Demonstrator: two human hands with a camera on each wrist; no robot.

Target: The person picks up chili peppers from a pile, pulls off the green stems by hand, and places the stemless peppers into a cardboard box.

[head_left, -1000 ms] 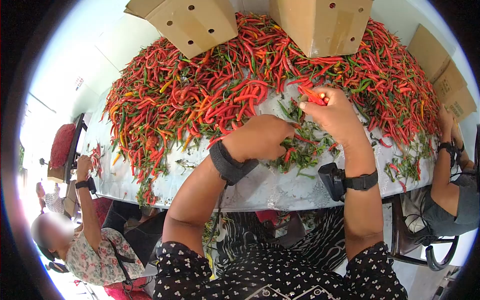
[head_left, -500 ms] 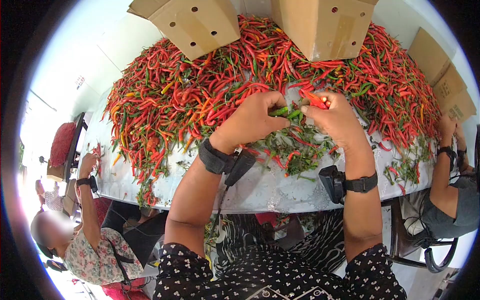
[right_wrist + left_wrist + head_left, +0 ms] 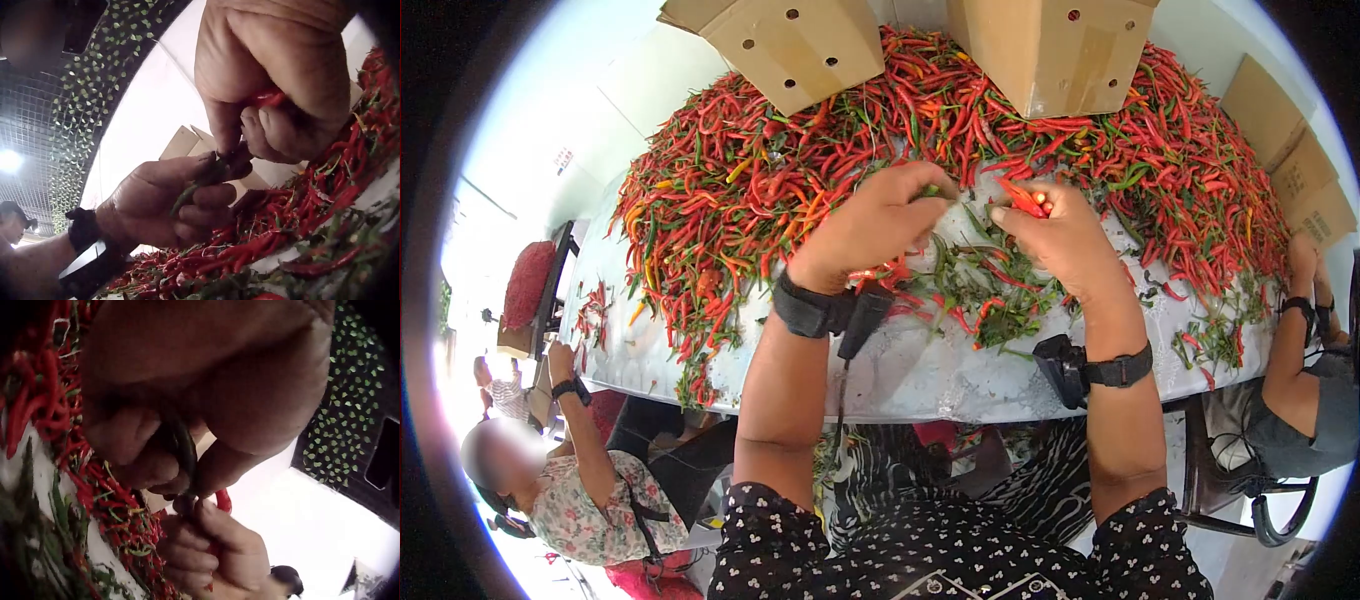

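Note:
My left hand (image 3: 880, 225) is raised over the near edge of the chili heap. Its thumb and fingers pinch a green chili (image 3: 183, 450), whose tip points back into the palm in the right wrist view (image 3: 183, 199). Slightly to the right, my right hand (image 3: 1065, 240) curls round several red chilies (image 3: 1025, 200), with pale cut ends showing between its fingers. In both wrist views the fingertips of the two hands come close together at the stem end of the green chili. Below them lies a loose pile of green stems and scraps (image 3: 1010, 315).
A big heap of red chilies (image 3: 730, 190) covers the back of the white-covered table (image 3: 900, 385). Two cardboard boxes, a left one (image 3: 800, 60) and a right one (image 3: 1065, 60), stand behind it. People sit at the left (image 3: 590, 500) and right (image 3: 1300, 400).
My left hand has risen from the stem pile with the green chili, come near the right hand, then shifted a little left and away. The right hand has barely moved and keeps its red chilies.

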